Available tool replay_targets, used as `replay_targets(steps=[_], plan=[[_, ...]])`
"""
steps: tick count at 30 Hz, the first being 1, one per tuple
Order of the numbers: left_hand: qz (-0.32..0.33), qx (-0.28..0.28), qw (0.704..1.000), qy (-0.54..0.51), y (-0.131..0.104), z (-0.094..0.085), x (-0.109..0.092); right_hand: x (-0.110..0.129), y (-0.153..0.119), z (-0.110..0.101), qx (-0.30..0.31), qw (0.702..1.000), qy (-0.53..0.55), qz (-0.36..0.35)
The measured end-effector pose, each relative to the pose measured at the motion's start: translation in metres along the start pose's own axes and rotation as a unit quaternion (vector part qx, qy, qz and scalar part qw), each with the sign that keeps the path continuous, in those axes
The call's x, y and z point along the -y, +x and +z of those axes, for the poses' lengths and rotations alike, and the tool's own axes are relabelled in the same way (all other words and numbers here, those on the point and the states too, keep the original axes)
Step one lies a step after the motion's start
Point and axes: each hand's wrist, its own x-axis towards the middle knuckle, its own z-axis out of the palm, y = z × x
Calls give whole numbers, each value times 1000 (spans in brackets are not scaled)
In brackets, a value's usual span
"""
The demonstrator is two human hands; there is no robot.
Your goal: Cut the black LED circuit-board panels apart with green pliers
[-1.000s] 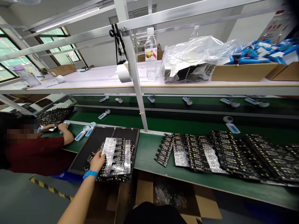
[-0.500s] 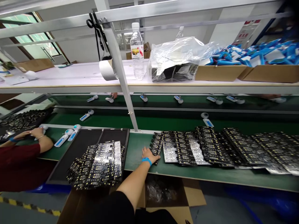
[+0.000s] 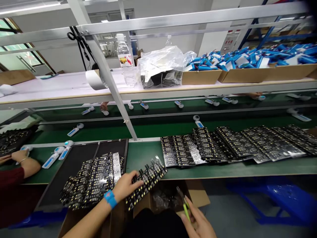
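Observation:
My left hand (image 3: 126, 186), with a blue wristband, grips a black circuit board panel (image 3: 147, 181) dotted with yellow-white parts, held tilted over the bench's front edge. Low in the view, my right hand (image 3: 198, 219) holds a tool with yellow-green handles (image 3: 186, 209), its metal tip pointing up and left. To the left, a pile of similar panels (image 3: 99, 178) lies on a black tray (image 3: 64, 172). A long row of overlapping panels (image 3: 205, 145) rests on the green bench (image 3: 143, 153) to the right.
An open cardboard box (image 3: 198, 195) is below the bench edge, and a blue stool (image 3: 284, 201) stands at right. White devices (image 3: 74, 130) lie on the green surface. A metal post (image 3: 111, 82) rises ahead. Another person's hand (image 3: 22, 157) is at far left.
My left hand has lifted a panel off the bench's left end of the row and drawn it back toward me. My right hand with the tool has come into view. The camera has turned right.

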Motion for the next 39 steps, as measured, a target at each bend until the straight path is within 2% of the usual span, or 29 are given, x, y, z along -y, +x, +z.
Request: replay_targets(steps=[2,5,11,15,16,18,20,21,22,25,27,29,31,32,34,36,39], plan=[[36,21,999,-1,-34,-11,-7,14,15,-4,29,998,17,-55],[57,36,998,-8,-68,-22,-15,29,32,-12,81,993,0,-84],[47,48,998,-20,-94,-34,-14,27,45,-22,193,970,89,-113],[41,45,998,-16,-102,-41,-14,25,39,-19,212,961,121,-131],[38,42,998,-13,-104,-42,-16,27,34,-16,197,966,93,-139],[29,37,999,-9,-108,-43,-23,30,24,-8,138,979,-30,-150],[18,37,999,-11,-110,-44,-28,32,17,-3,75,976,-149,-139],[13,35,999,-16,-110,-44,-30,31,16,-2,66,976,-163,-132],[5,34,999,-25,-110,-44,-31,30,17,-3,76,979,-138,-129],[-24,34,997,-63,-106,-46,-29,19,25,-16,176,976,24,-125],[-29,34,996,-79,-102,-46,-26,9,28,-24,214,967,39,-130],[-32,25,997,-69,-97,-44,-24,0,26,-27,170,973,-86,-127],[-49,9,998,-49,-92,-43,-24,-8,23,-25,102,958,-236,-126],[-59,2,997,-42,-90,-43,-24,-12,21,-23,86,952,-270,-119],[-64,-1,997,-40,-87,-46,-25,-15,22,-21,101,964,-228,-94],[-46,9,998,-37,-86,-51,-27,-12,25,-23,122,982,-124,-68],[-11,31,999,-20,-88,-58,-31,2,31,-31,122,989,-7,-78]])
